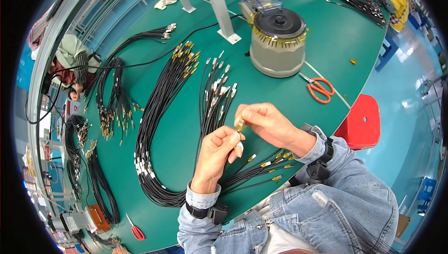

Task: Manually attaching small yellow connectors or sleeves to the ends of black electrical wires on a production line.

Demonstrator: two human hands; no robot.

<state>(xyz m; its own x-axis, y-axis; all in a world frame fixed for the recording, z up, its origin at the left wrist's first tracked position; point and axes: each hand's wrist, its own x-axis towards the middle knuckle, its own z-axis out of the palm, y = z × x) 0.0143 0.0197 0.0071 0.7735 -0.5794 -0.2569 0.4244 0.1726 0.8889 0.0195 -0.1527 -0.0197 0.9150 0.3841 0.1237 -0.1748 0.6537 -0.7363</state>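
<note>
Green workbench (336, 34), round-edged, covered in black cable bundles. Left hand (219, 149) and right hand (263, 121) meet just above the near edge, fingertips pinched together on one small yellow-tagged cable end (240, 124); both hands clenched on it, left from below, right from above. Both wrists carry black wrist straps over denim cuffs

Under the hands: fan of black cables with yellow tags (273, 160), tips pointing right, lying on the table. Left of the hands: long looped bundle with gold tips (158, 109), then a white-tipped bundle (217, 88) running up toward the hands. Further left, more tangled bundles (112, 100)

Behind the hands, well apart: round grey machine with black top disc (278, 44), yellow-tagged pieces around its rim. Orange-handled scissors (319, 88) just right of it. Red stool (361, 121) off the table edge at right. Small red snips (135, 230) at the near left edge

Other people at far left and top right, not touching this work
</note>
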